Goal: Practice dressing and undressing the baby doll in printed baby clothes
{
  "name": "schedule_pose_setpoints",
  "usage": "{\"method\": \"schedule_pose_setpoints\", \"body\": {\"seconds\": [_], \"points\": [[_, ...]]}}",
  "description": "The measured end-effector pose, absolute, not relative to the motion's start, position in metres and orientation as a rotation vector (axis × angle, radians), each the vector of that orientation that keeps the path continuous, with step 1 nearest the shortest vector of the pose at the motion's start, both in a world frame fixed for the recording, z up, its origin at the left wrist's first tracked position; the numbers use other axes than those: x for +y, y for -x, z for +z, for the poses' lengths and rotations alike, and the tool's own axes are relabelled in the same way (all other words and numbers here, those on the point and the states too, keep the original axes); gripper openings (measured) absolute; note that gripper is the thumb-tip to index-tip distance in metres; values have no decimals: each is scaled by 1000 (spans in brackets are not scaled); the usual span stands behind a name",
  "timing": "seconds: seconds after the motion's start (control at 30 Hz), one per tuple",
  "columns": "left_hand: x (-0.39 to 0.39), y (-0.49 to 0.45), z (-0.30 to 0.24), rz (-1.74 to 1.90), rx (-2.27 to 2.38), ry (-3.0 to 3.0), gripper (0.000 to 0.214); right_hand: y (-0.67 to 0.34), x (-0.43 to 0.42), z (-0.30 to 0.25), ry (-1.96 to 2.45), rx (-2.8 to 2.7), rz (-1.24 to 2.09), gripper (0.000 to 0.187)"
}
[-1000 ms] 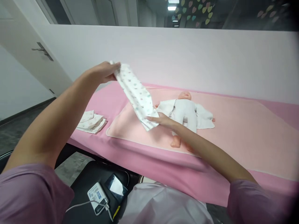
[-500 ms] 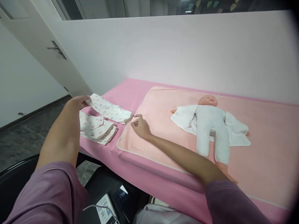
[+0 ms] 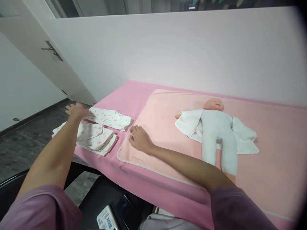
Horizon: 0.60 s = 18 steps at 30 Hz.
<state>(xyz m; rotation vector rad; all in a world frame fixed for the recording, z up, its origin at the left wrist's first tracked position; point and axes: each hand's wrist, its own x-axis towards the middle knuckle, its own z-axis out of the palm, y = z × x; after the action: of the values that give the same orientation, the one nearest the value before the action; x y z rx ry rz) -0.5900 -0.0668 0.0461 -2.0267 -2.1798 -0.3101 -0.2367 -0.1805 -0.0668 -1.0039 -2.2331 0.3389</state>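
Note:
My left hand [image 3: 77,111] is open, fingers spread, at the far left end of a folded white baby garment [image 3: 110,118] with small coloured prints. It seems to hold nothing. My right hand [image 3: 140,139] rests with its fingers curled in on the left edge of a peach blanket [image 3: 163,121], just short of that garment's near corner. No cloth shows in its fingers. Closer to me lies a stack of folded white baby clothes with pink prints [image 3: 96,137], partly behind my left forearm. On the blanket, a baby doll [image 3: 213,104] lies face up in a white outfit [image 3: 216,127].
A pink-covered table [image 3: 134,91] stands against a white wall. Below its front edge, a black chair [image 3: 96,188] carries a dark phone [image 3: 128,212] and a white device with a label [image 3: 106,218]. A door with a handle [image 3: 51,49] is at the left.
My left hand has let go of the garment's far end, spread its fingers and moved left. The garment now lies flatter. My right hand has drawn slightly back and curled its fingers.

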Motion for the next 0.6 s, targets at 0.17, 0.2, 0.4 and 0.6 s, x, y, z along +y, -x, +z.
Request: {"method": "schedule_pose_setpoints", "body": {"seconds": [0.17,0.2,0.4,0.6], "points": [[-55,480,45,-527,-2142,1988,54,217,-191,-49,931,-2390,339,23],[-60,450,44,-538,-1994,2147,49,202,-197,-41,857,-2437,345,27],[-145,274,23,-656,-1326,2794,40,19,-209,15,1011,-2628,136,21],[-140,112,1,-843,-1147,2841,50,-125,-143,38,1890,-2328,-247,42]]}}
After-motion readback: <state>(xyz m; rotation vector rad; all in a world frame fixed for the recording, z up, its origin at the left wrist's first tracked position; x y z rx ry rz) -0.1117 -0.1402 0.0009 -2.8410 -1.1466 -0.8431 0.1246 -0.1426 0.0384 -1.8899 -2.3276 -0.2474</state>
